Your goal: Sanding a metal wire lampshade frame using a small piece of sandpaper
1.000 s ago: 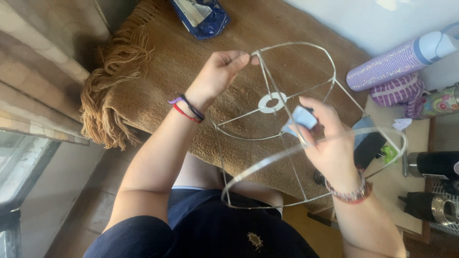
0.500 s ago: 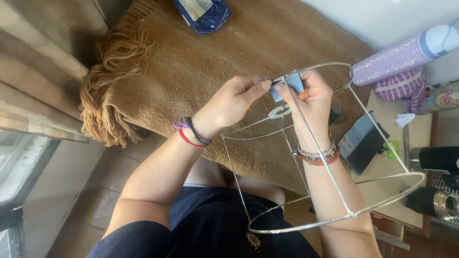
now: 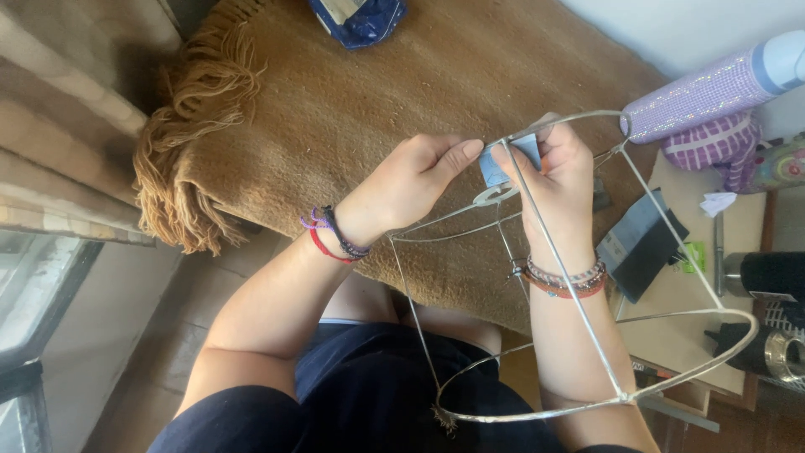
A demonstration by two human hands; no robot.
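A bare wire lampshade frame (image 3: pixel 587 344) hangs in front of me, its large ring low at the right and its small centre ring between my hands. My left hand (image 3: pixel 411 180) pinches the frame's upper wire near the centre. My right hand (image 3: pixel 553 180) reaches through the frame and grips a small pale blue piece (image 3: pixel 503 159) pressed against the same wire. Both wrists wear bracelets. The fingertips of the two hands almost touch.
A brown fringed blanket (image 3: pixel 352 126) lies under the frame. A blue bag (image 3: pixel 360 17) sits at the top. At the right a low table (image 3: pixel 671 294) holds a purple glittery bottle (image 3: pixel 713 84), a dark folded cloth (image 3: pixel 646 243) and dark tools (image 3: pixel 771 277).
The frame has been turned, so its large ring swung down to the lower right. Both hands came together at the centre wire and my right hand moved up with the blue piece.
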